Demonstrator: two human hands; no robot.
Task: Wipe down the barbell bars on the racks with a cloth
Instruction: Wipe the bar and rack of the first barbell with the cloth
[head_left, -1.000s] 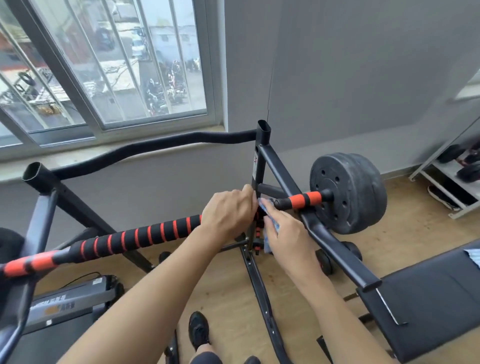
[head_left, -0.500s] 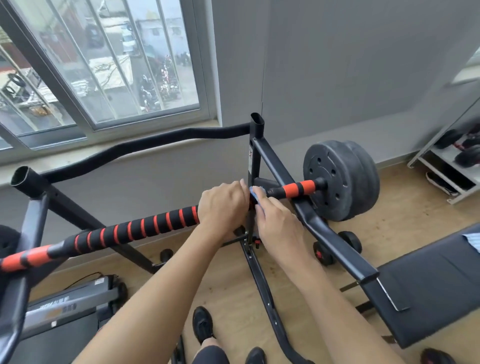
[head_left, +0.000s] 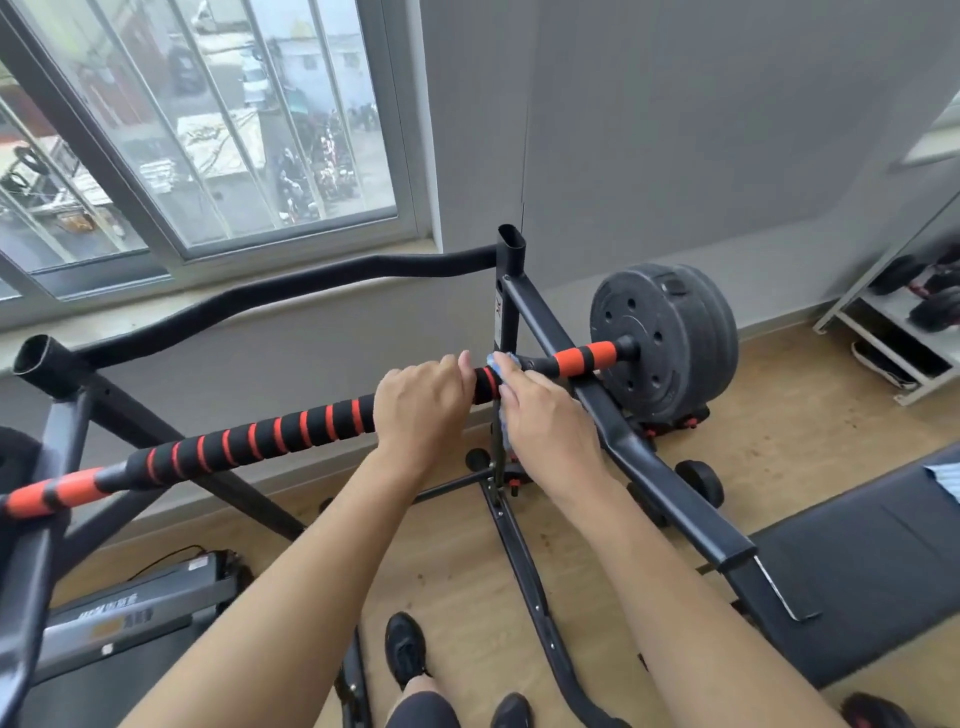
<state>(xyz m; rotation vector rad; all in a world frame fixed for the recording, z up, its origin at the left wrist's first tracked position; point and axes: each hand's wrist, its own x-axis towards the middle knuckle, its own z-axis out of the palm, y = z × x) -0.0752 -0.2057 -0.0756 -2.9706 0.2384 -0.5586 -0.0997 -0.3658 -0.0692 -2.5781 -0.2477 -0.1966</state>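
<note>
Head view. Barbell bar (head_left: 260, 441), black foam banded orange, across the rack (head_left: 649, 462) from 9 to 2 o'clock, weight plates (head_left: 670, 338) at the 2 o'clock end. Left hand (head_left: 421, 410) curled over the bar at centre. Right hand (head_left: 545, 431) just beside it, toward 3 o'clock, clamping a blue cloth (head_left: 501, 361) against the bar. Wooden floor (head_left: 457, 571) below. Window (head_left: 208, 130) at 11 o'clock, grey wall (head_left: 675, 130) at 1, black bench (head_left: 857, 561) at 4, shelf (head_left: 893, 322) at 3.

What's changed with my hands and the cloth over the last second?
The right hand brought the blue cloth up from beside the rack upright onto the barbell bar; a short stretch of bar now shows between the hands. The left hand kept its grip; the bar stayed racked.
</note>
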